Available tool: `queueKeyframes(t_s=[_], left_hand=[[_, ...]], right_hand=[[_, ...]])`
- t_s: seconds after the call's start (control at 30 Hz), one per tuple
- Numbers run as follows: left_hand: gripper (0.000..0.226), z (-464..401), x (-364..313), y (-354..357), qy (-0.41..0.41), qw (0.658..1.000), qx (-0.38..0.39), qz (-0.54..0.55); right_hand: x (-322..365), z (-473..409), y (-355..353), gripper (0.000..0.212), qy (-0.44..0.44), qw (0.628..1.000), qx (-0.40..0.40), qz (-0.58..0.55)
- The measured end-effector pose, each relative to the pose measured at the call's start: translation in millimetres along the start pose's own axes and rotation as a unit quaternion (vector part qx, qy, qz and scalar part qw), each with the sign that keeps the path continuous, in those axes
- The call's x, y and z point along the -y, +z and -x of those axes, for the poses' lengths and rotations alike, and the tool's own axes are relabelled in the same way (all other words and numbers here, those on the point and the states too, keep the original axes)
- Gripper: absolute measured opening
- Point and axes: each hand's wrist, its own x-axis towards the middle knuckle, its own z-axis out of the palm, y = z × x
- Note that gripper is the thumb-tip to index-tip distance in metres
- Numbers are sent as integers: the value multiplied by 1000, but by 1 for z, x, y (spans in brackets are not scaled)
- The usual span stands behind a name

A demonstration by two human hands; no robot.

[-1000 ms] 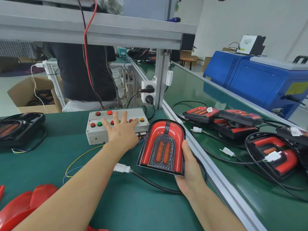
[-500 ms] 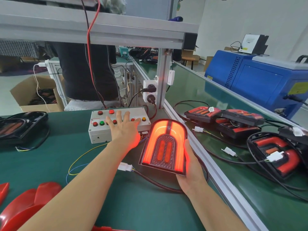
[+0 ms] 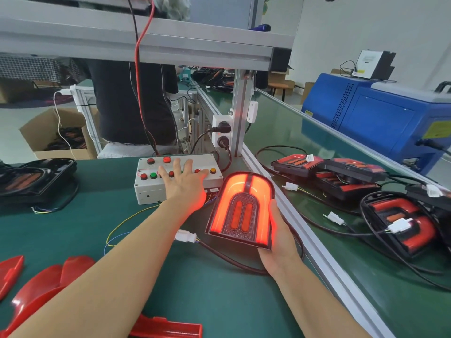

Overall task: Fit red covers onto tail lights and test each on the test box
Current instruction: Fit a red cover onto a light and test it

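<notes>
Here the green workbench (image 3: 73,240) lies under both forearms. Right of the right hand (image 3: 278,237), finished tail lights (image 3: 400,220) sit tangled in black cables. That hand grips the lit tail light (image 3: 241,208), tilted and glowing red. Just left, the left hand (image 3: 185,189) rests with spread, straight fingers on the test box (image 3: 148,189) buttons. Loose red covers (image 3: 41,289) lie beside the left forearm.

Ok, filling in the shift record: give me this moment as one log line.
step: testing | left hand: fingers spread on test box buttons | right hand: holds tail light | light: lit red | connector: on bench
</notes>
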Motion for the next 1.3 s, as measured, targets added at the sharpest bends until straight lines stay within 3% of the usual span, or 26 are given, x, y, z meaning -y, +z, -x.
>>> queueKeyframes(t_s=[0.2,0.3,0.4,0.5,0.57,0.67,0.8,0.87,0.9,1.0,1.03,1.1,1.2,1.3], left_hand=[[66,4,5,-8,10,999,24,37],[68,14,17,-19,32,993,23,108],[60,31,43,-35,104,964,67,237],[45,60,76,-48,178,910,168,335],[42,78,89,-47,207,909,202,300],[45,92,92,-32,211,939,168,214],[32,97,85,-16,215,952,98,192],[24,97,84,-12,213,954,73,196],[22,96,85,-10,213,955,61,197],[19,95,88,-11,213,954,21,210],[18,96,88,-12,213,952,6,221],[19,97,87,-14,216,948,-16,233],[21,98,87,-16,227,942,-30,245],[23,99,89,-19,245,932,-3,267]], right_hand=[[2,-1,3,49,2,1000,7,6],[3,-1,3,45,6,1000,6,12],[6,-4,1,39,27,1000,-7,4],[10,-8,2,31,55,998,-45,-3],[12,-11,4,28,66,996,-64,0],[19,-12,8,25,83,993,-77,45],[25,-14,14,35,53,959,-125,249],[26,-9,19,44,-23,923,-137,359],[26,-3,22,45,-86,888,-151,425],[23,27,37,32,-343,712,-144,596],[18,37,45,26,-392,678,-104,613],[2,53,54,23,-424,626,-11,655],[-26,61,64,29,-440,506,45,741],[-35,60,74,21,-441,468,16,765]])
